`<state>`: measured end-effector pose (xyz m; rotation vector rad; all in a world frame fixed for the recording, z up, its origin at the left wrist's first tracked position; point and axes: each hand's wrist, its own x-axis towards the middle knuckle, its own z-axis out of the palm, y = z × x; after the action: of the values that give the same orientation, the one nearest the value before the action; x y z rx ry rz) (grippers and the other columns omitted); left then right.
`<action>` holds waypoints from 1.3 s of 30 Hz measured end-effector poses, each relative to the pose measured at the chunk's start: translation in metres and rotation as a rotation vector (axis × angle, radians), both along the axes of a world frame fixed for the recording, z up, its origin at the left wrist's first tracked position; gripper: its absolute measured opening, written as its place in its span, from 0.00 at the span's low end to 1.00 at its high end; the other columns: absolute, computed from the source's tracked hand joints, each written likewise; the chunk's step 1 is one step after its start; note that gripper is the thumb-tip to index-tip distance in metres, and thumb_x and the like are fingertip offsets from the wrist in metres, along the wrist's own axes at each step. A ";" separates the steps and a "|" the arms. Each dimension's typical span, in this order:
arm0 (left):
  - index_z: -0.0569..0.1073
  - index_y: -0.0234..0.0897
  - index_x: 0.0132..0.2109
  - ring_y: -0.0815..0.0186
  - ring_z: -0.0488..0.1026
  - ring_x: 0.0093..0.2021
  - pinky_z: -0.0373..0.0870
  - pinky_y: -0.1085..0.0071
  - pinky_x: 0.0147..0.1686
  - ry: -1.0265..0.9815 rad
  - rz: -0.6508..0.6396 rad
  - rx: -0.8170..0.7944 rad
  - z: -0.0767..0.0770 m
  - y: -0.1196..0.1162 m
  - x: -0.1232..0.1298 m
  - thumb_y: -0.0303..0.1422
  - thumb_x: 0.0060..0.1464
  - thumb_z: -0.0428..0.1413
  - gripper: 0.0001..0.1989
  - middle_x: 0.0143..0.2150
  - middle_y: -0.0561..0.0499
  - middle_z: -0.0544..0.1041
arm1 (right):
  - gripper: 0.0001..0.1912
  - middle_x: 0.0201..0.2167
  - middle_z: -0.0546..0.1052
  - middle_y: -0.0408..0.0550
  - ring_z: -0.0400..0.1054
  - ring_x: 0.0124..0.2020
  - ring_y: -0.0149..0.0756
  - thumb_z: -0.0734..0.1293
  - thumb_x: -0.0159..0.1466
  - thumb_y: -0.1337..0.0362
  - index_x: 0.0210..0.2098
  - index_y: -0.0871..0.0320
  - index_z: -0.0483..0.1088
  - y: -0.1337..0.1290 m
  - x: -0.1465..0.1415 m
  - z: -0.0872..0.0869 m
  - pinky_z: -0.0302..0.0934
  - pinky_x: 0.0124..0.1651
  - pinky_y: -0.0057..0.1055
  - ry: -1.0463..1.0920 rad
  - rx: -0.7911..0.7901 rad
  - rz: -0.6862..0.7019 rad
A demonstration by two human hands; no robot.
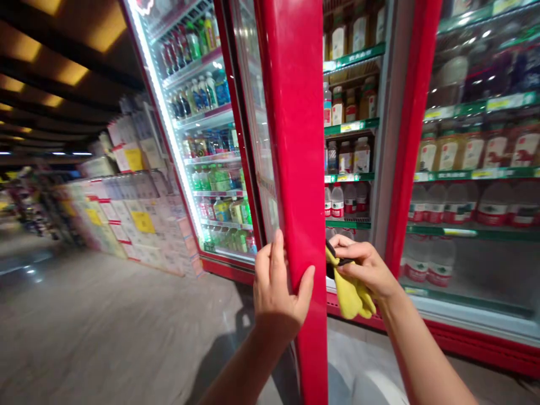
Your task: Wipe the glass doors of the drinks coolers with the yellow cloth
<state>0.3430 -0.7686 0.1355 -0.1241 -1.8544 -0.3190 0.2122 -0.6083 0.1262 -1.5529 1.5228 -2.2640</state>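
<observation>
The open red door [300, 169] of a drinks fridge stands almost edge-on in front of me. My left hand [280, 287] rests against its near edge, fingers stretched upward along the glass side and thumb on the red frame. On the other side of the door, my right hand [365, 264] pinches a yellow cloth [352, 292] with black parts near its top. The cloth hangs bunched below the fingers, close to the door's inner side; the frame hides its left part, so I cannot tell whether it touches the door.
Behind the door, bottles stand on fridge shelves [352, 128] with green price strips. Another red-framed fridge section [415, 140] is at right. A lit drinks cooler [202, 115] stands at left, beside stacked cartons [122, 214]. Grey floor [126, 332] stretches below.
</observation>
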 end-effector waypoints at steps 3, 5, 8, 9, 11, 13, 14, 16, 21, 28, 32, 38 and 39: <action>0.46 0.40 0.76 0.50 0.67 0.65 0.71 0.56 0.60 0.062 0.166 -0.097 0.007 -0.008 0.023 0.38 0.57 0.63 0.48 0.67 0.35 0.60 | 0.11 0.34 0.75 0.48 0.67 0.36 0.36 0.71 0.57 0.67 0.37 0.50 0.84 -0.025 0.016 0.005 0.63 0.41 0.35 0.132 0.029 0.106; 0.43 0.38 0.76 0.47 0.62 0.69 0.66 0.53 0.64 0.088 0.254 -0.065 0.013 -0.015 0.034 0.41 0.56 0.63 0.51 0.70 0.33 0.57 | 0.13 0.36 0.75 0.48 0.68 0.38 0.36 0.71 0.58 0.68 0.39 0.49 0.84 -0.045 0.026 0.006 0.64 0.43 0.36 0.173 0.031 0.163; 0.44 0.38 0.76 0.48 0.60 0.70 0.61 0.51 0.67 0.143 0.365 -0.011 0.025 -0.032 0.048 0.43 0.57 0.62 0.49 0.70 0.34 0.59 | 0.15 0.39 0.75 0.48 0.69 0.40 0.36 0.70 0.59 0.68 0.42 0.47 0.83 -0.082 0.041 0.002 0.65 0.46 0.37 0.183 0.020 0.248; 0.45 0.40 0.76 0.48 0.60 0.70 0.61 0.52 0.67 0.159 0.397 -0.013 0.030 -0.039 0.052 0.43 0.57 0.62 0.48 0.70 0.34 0.59 | 0.16 0.41 0.75 0.48 0.69 0.42 0.37 0.70 0.58 0.69 0.43 0.47 0.83 -0.094 0.047 0.000 0.65 0.48 0.37 0.179 0.010 0.281; 0.48 0.43 0.75 0.50 0.61 0.70 0.62 0.53 0.66 0.174 0.457 -0.019 0.039 -0.057 0.061 0.42 0.57 0.62 0.47 0.70 0.36 0.60 | 0.16 0.44 0.74 0.48 0.70 0.46 0.37 0.70 0.58 0.69 0.43 0.47 0.83 -0.121 0.059 -0.002 0.65 0.52 0.37 0.162 -0.011 0.342; 0.50 0.45 0.75 0.51 0.63 0.69 0.64 0.53 0.65 0.179 0.508 0.003 0.047 -0.075 0.070 0.41 0.56 0.63 0.46 0.69 0.38 0.62 | 0.16 0.47 0.74 0.48 0.70 0.49 0.38 0.70 0.59 0.69 0.43 0.47 0.83 -0.146 0.072 -0.005 0.64 0.56 0.38 0.143 -0.027 0.388; 0.51 0.46 0.74 0.51 0.64 0.68 0.64 0.53 0.65 0.184 0.528 0.024 0.050 -0.085 0.075 0.40 0.56 0.63 0.45 0.68 0.39 0.63 | 0.15 0.47 0.74 0.49 0.70 0.51 0.38 0.70 0.59 0.68 0.43 0.48 0.83 -0.158 0.078 -0.006 0.63 0.57 0.38 0.128 -0.033 0.404; 0.53 0.46 0.74 0.53 0.65 0.67 0.65 0.54 0.65 0.195 0.551 0.056 0.053 -0.104 0.083 0.38 0.56 0.63 0.44 0.65 0.40 0.66 | 0.15 0.48 0.75 0.49 0.70 0.52 0.40 0.71 0.58 0.66 0.44 0.49 0.83 -0.180 0.088 -0.008 0.63 0.59 0.40 0.080 -0.035 0.435; 0.55 0.46 0.73 0.55 0.66 0.66 0.64 0.56 0.66 0.195 0.533 0.071 0.052 -0.153 0.100 0.39 0.57 0.62 0.41 0.65 0.41 0.68 | 0.20 0.47 0.81 0.48 0.75 0.46 0.44 0.78 0.49 0.62 0.43 0.49 0.82 -0.221 0.095 -0.014 0.69 0.52 0.42 -0.410 -0.040 0.469; 0.55 0.44 0.73 0.54 0.59 0.71 0.56 0.55 0.70 0.133 0.457 0.135 0.049 -0.211 0.115 0.45 0.58 0.60 0.41 0.71 0.40 0.62 | 0.32 0.35 0.82 0.42 0.75 0.28 0.37 0.83 0.40 0.60 0.45 0.51 0.75 -0.252 0.079 -0.015 0.72 0.34 0.35 -0.886 -0.176 0.341; 0.50 0.45 0.75 0.53 0.58 0.72 0.54 0.52 0.70 0.074 0.437 0.215 0.047 -0.236 0.116 0.45 0.61 0.56 0.40 0.71 0.39 0.60 | 0.29 0.37 0.80 0.42 0.74 0.30 0.35 0.80 0.42 0.59 0.44 0.52 0.75 -0.275 0.084 -0.003 0.71 0.36 0.34 -0.811 -0.221 0.184; 0.50 0.46 0.75 0.52 0.65 0.66 0.59 0.49 0.67 0.100 0.417 0.297 0.044 -0.270 0.112 0.45 0.64 0.52 0.37 0.66 0.39 0.65 | 0.22 0.40 0.79 0.45 0.73 0.38 0.37 0.73 0.47 0.62 0.44 0.54 0.76 -0.317 0.098 0.016 0.68 0.43 0.35 -0.538 -0.247 -0.004; 0.51 0.45 0.74 0.51 0.65 0.66 0.59 0.49 0.67 0.111 0.411 0.290 0.044 -0.275 0.111 0.45 0.64 0.52 0.37 0.66 0.38 0.65 | 0.20 0.38 0.80 0.45 0.72 0.36 0.37 0.72 0.48 0.62 0.42 0.55 0.77 -0.325 0.098 0.015 0.67 0.42 0.36 -0.504 -0.217 -0.030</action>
<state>0.4542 -1.0436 0.1792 0.4254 -1.6566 -0.2826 0.3101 -0.9336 0.1417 -0.8780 1.2027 -2.6337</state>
